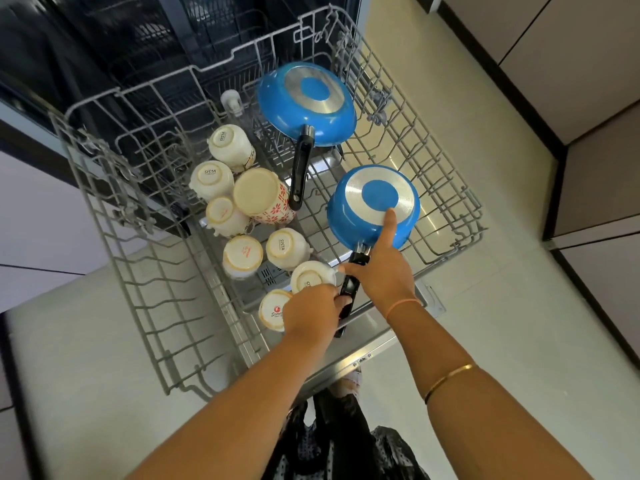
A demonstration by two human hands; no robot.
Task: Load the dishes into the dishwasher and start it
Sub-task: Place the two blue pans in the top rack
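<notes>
Grey wire rack (pixel 145 282) is drawn fully out of the dark dishwasher tub (pixel 138 36), over the lowered door (pixel 367 344). Blue saucepan (pixel 372 204) sits upside down in the rack's near right part, silver base with blue centre facing up, tilted a little, its black handle (pixel 348 289) running back toward the rack's near edge. Right hand (pixel 377 275) lies over the handle where it meets the pan: forefinger out straight with its tip pressed on the silver base, thumb crossing the handle; the other fingers are hidden beneath. Left hand (pixel 311 311) is at the near end of the same handle, fingers curled in and gripping it. Blue frying pan (pixel 306 103) is also inverted, in the rack's far right part, its black handle pointing toward the rack's middle. Seven cream cups (pixel 211 178) stand mouth down in a loose column along the rack's centre strip, some touching; a red-flowered mug (pixel 259 197) lies among them, tipped on its side. The nearest cup (pixel 273 310) is partly covered by the left hand. The rack's left part shows bare tines. Orange thread band (pixel 403 304) on the right wrist, gold bangle (pixel 450 377) further up that forearm. Pale tiled floor (pixel 502 271) lies to the right of the rack.
</notes>
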